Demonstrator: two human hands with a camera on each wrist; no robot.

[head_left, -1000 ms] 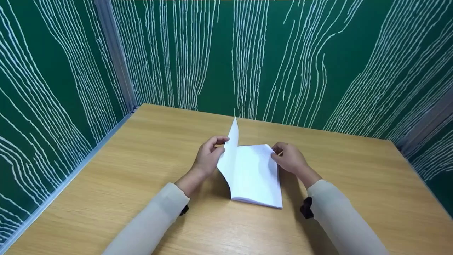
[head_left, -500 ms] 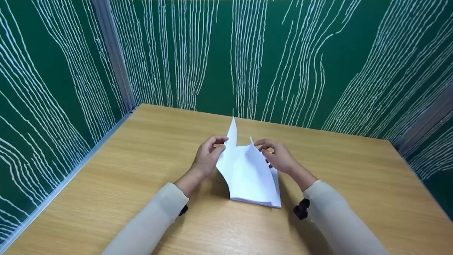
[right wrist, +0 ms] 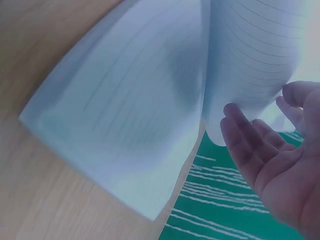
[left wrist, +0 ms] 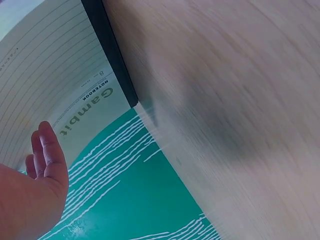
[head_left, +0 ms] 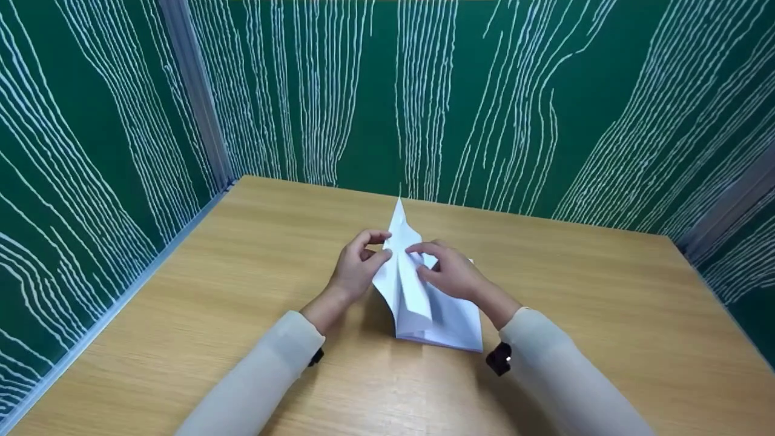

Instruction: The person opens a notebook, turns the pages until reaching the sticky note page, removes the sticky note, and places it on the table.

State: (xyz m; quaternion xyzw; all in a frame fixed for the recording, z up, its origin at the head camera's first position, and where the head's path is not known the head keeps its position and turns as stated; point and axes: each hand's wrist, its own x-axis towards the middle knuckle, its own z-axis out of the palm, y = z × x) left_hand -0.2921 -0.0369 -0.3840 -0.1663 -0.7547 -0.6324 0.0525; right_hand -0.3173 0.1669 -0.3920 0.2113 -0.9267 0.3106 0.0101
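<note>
A notebook lies partly open on the table, its white lined pages showing in the right wrist view. My left hand pinches the raised front cover and the pages with it at their outer edge. That cover bears printed lines and the word "Gambit" in the left wrist view, beside a black spine strip. Over the middle of the notebook, my right hand holds a curled page between thumb and fingers, its lined side bending over beside the raised cover.
The wooden table spreads around the notebook on all sides. Green panels with white wavy lines stand along its back and sides, joined by a metal post at the left corner.
My right hand has moved left from the notebook's right edge, lifting a page and swinging it over toward the raised cover. The left hand has stayed in place.
</note>
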